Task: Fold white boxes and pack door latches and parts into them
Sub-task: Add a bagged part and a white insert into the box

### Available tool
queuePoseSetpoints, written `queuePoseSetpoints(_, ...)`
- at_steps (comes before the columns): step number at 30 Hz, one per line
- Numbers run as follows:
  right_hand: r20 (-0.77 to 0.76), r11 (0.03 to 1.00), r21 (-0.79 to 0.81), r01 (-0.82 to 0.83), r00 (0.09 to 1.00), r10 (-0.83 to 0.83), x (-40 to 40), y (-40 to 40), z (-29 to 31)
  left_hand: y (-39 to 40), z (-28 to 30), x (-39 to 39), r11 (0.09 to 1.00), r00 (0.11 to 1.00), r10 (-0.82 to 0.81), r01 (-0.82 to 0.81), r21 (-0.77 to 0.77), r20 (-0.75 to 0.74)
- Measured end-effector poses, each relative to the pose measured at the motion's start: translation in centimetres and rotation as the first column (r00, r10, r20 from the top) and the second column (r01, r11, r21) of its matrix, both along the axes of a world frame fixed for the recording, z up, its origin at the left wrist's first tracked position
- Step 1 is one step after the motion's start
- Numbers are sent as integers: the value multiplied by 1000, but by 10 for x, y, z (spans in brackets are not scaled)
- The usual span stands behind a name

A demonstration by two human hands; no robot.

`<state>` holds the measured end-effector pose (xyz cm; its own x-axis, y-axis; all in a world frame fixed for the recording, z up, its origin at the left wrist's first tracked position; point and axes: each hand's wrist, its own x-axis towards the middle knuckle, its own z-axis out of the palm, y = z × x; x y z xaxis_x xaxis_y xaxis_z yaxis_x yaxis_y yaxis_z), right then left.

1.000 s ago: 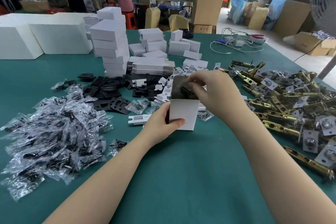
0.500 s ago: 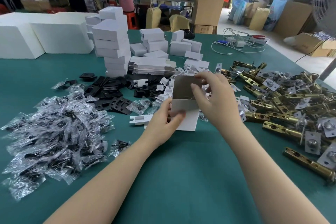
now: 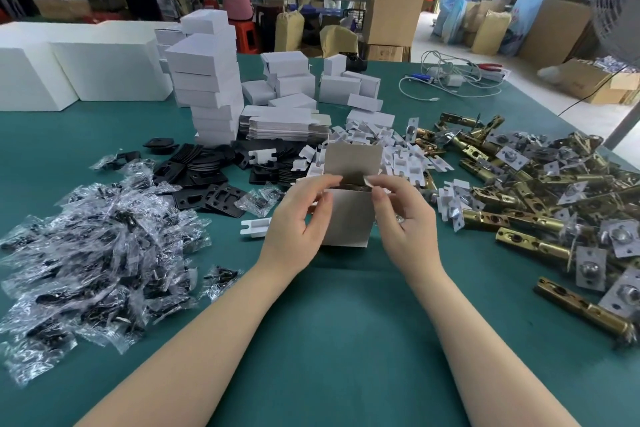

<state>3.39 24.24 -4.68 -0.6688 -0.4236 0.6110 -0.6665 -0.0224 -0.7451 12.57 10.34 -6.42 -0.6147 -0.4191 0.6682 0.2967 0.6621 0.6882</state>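
White box (image 3: 348,218) is standing upright on the green table (image 3: 346,340), around mid-table, with its top lid flap (image 3: 353,158) sticking up open. Left hand (image 3: 298,218) is gripping the box's left side, thumb and forefinger pinching the left top flap. Right hand (image 3: 403,218) is gripping the right side, fingertips pinching the right top flap inward. Something dark is sitting inside the box; can't tell what. Brass door latches (image 3: 540,198) are piling along the table's right edge. Bagged parts (image 3: 93,260) are heaped toward the left edge. Black plates (image 3: 207,170) and white inserts (image 3: 398,152) are lying just behind the box. Stack of closed boxes (image 3: 207,80) and flat box blanks (image 3: 284,123) are sitting toward the far edge.
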Motion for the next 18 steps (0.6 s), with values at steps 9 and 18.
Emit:
queuePoseSetpoints(9,274,988,-142,-54,957,92,12,-11,6,15,8,-7,985,995,61,-48,163,-74)
queuePoseSetpoints(18,327,972,-223,-75,933,147,10,-17,16,17,22,-8,899,992,-101,124,419,-75)
